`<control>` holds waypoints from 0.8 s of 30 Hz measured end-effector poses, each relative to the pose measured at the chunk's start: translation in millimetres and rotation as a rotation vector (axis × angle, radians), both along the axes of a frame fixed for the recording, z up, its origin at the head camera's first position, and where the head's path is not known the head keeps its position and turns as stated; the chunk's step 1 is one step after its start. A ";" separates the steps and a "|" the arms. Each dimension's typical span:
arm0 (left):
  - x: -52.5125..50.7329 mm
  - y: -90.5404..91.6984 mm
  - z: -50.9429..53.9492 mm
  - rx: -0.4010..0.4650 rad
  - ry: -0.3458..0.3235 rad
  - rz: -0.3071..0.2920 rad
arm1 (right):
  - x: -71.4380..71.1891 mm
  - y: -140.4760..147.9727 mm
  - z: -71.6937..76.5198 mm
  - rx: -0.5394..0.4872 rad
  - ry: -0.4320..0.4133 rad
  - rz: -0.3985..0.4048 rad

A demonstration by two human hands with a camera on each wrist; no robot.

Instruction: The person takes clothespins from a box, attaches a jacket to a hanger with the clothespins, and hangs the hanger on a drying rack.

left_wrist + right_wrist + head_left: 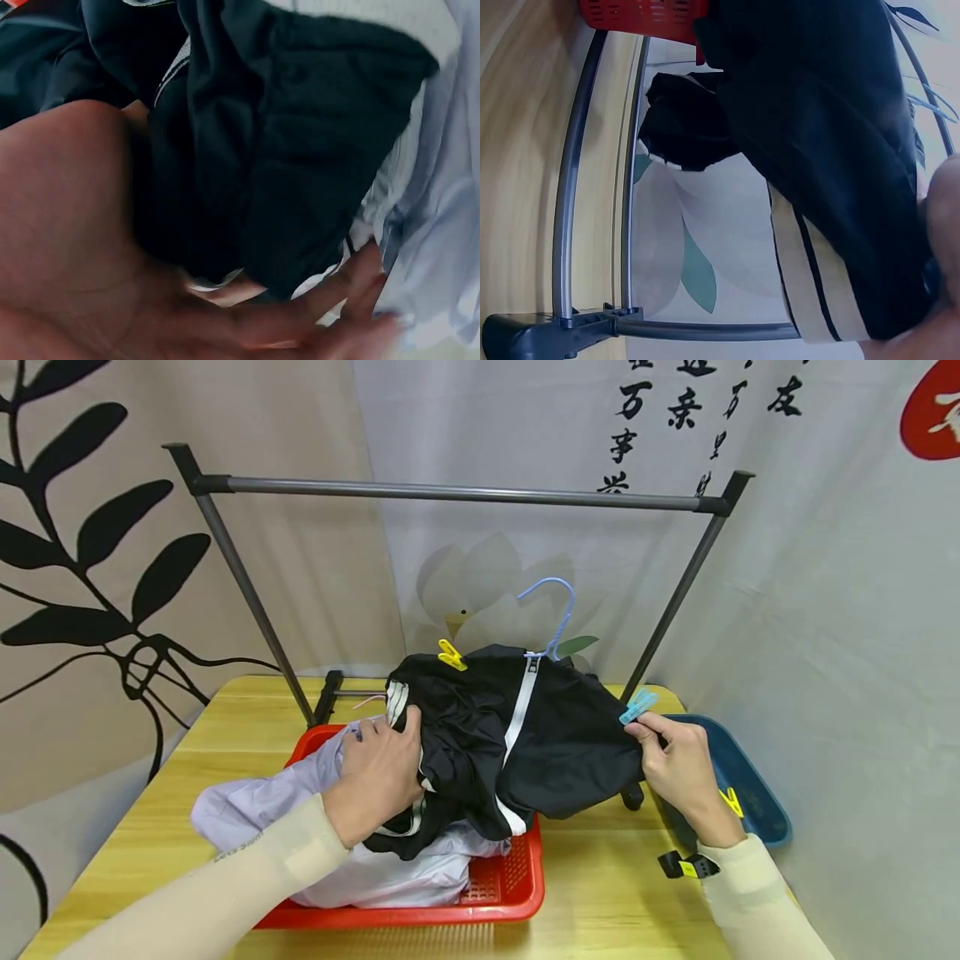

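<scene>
Mid-frame, the black garment is held crosswise, gripped by the left hand, pinched below the blue clip by the right hand.

Pale drapes printed with black leaves hang behind a light wooden table.

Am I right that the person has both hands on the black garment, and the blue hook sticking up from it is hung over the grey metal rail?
Not quite: the head view shows the blue hook free, below the grey metal rail. The left hand and right hand are indeed on the black garment.
</scene>
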State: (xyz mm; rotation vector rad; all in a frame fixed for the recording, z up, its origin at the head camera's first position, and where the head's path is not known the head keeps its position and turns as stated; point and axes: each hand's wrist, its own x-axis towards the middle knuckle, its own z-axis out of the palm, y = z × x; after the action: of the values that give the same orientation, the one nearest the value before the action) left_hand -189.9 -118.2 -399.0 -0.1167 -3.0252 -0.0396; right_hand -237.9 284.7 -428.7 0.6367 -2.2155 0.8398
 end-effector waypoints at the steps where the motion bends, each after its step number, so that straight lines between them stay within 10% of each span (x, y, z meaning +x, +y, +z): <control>1: 0.2 0.2 -0.2 -0.001 -0.006 -0.022 | 0.0 -0.1 0.1 0.001 -0.004 -0.001; 7: -1.3 10.9 -10.5 0.148 -0.035 -0.178 | 0.9 -2.4 -0.8 0.004 -0.043 0.011; 17: -6.4 24.8 -17.5 0.244 -0.155 -0.218 | 4.6 -4.9 -7.1 0.002 -0.047 0.036; 24: -22.7 14.6 -35.4 0.421 -0.017 -0.351 | 4.3 -5.0 -6.7 0.005 -0.037 0.042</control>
State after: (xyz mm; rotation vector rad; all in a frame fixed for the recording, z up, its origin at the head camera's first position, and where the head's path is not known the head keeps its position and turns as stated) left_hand -212.5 -103.5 -434.4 -0.6020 -2.8934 -0.6996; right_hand -233.6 279.7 -435.4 0.6776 -2.2446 0.8739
